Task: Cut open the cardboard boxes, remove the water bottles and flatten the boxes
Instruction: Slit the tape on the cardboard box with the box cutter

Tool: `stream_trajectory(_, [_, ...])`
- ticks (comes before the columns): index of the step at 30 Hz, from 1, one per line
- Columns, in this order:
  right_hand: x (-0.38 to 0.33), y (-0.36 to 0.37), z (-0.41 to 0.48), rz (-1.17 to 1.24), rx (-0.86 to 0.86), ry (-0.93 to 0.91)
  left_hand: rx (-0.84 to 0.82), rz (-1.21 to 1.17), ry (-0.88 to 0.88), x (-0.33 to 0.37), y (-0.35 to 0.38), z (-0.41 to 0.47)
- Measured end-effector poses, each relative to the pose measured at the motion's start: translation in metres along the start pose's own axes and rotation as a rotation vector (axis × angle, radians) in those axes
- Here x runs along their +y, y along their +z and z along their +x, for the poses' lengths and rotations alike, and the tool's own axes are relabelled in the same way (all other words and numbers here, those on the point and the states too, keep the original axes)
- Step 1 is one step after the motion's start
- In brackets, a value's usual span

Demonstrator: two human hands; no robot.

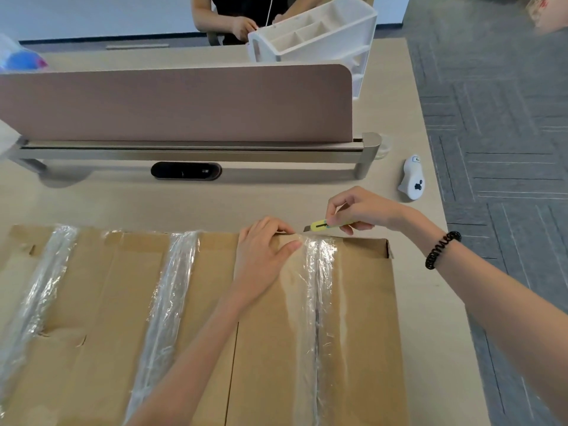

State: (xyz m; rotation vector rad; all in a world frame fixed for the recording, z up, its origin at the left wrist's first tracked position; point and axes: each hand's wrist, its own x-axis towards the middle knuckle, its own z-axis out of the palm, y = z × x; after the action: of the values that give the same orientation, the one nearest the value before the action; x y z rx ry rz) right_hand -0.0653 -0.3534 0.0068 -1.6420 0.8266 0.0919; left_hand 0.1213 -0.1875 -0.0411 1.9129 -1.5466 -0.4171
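Observation:
Brown cardboard boxes (pixel 362 318) stand side by side on the desk, their tops sealed with three strips of clear tape. My left hand (pixel 264 256) lies flat on the top of the right-hand box, its fingertips over the far edge and its thumb beside the right tape strip (pixel 319 287). My right hand (pixel 359 210) pinches a yellow utility knife (pixel 322 226) just beyond the far edge, the blade pointing left toward the end of that tape strip. No water bottles are in view.
A pink divider panel (pixel 184 103) crosses the beige desk (pixel 246 198) behind the boxes. A small white device (pixel 413 178) lies at the right. A white plastic organizer (pixel 316 32) stands beyond the divider, where another person's hands (pixel 246 26) are. Grey carpet (pixel 507 118) lies right of the desk edge.

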Motion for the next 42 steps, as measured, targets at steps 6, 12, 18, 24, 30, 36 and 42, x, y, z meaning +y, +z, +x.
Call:
stream_trajectory(6, [-0.003,-0.004,0.006,-0.066,-0.04,0.004,0.002,-0.004,-0.019,0.001,0.0,0.0])
stream_trajectory(12, [-0.009,-0.01,0.012,-0.145,-0.1,-0.005,-0.008,-0.012,-0.021,0.003,0.0,0.0])
stream_trajectory(18, [-0.016,-0.013,0.017,-0.203,-0.177,0.006,-0.022,0.017,-0.015,0.004,0.0,0.0])
stream_trajectory(24, [-0.027,-0.014,0.023,-0.372,-0.202,-0.013,-0.029,0.041,-0.01,0.005,0.0,-0.001])
stream_trajectory(30, [-0.018,-0.023,0.02,-0.365,-0.226,-0.003,-0.03,0.074,-0.019,0.004,0.002,0.001])
stream_trajectory(36, [-0.007,-0.032,0.013,-0.29,-0.263,0.023,-0.035,0.077,-0.029,0.005,0.001,0.0])
stream_trajectory(42, [-0.005,-0.037,0.004,-0.305,-0.27,0.039,-0.043,0.077,-0.037,0.007,0.001,-0.001])
